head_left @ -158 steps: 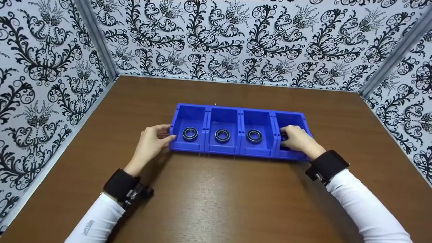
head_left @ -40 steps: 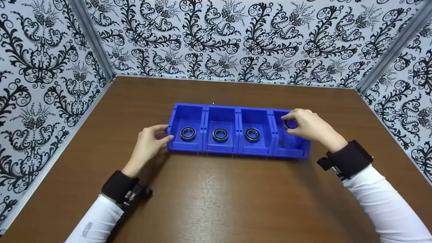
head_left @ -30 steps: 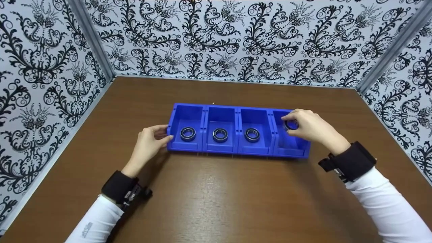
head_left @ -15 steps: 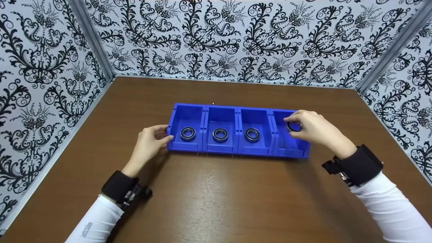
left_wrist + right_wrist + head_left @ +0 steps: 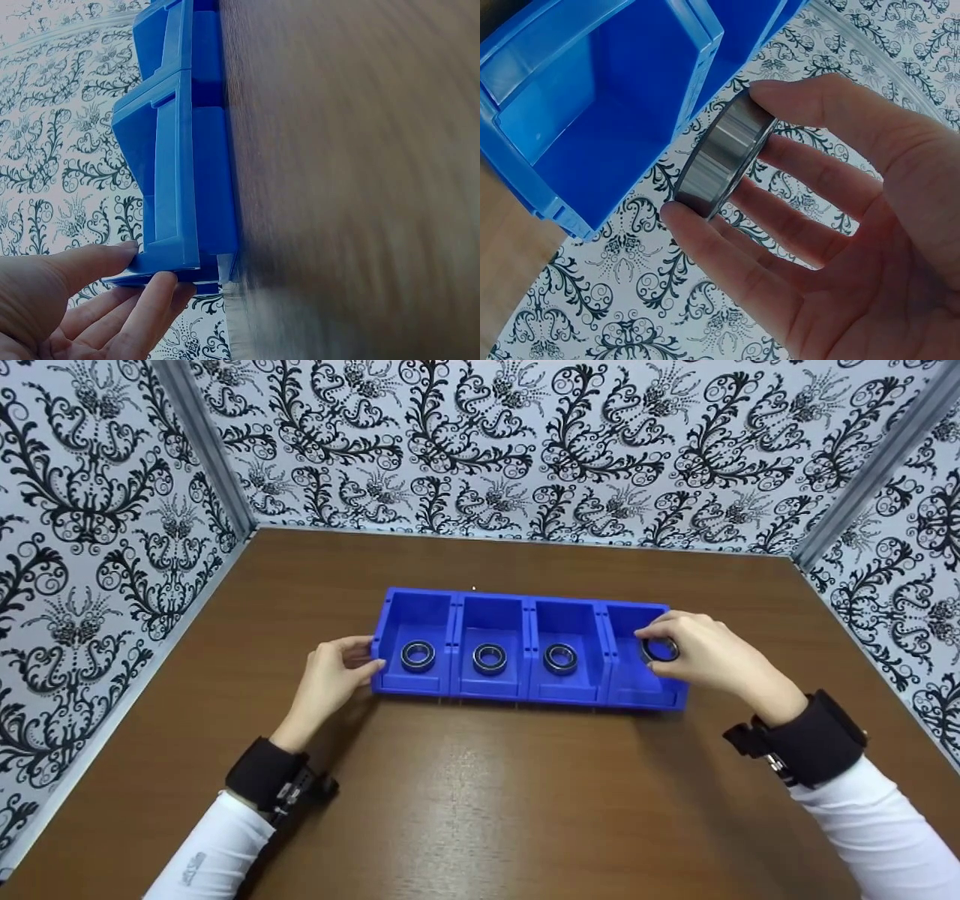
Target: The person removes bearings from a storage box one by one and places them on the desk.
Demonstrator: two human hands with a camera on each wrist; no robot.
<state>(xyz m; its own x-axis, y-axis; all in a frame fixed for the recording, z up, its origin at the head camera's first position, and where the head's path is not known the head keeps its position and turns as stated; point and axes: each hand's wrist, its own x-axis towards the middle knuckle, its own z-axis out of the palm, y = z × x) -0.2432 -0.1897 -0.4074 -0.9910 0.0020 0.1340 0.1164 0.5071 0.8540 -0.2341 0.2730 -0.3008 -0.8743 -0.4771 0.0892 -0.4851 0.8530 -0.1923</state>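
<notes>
Right hand (image 5: 705,656) pinches a steel ball bearing (image 5: 659,649) above the rightmost bin (image 5: 641,690), at three o'clock of the blue bin row; left hand (image 5: 334,679), fingers straight, steadies the nine-o'clock end; removal step, next needing a clear carry.

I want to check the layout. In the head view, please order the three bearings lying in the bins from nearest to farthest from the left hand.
From the left hand:
1. Left bearing, leftmost bin.
2. Middle bearing, second bin.
3. Right bearing, third bin.

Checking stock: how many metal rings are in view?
4: one in each of the three left compartments, one pinched by the right hand over the right end.
</notes>
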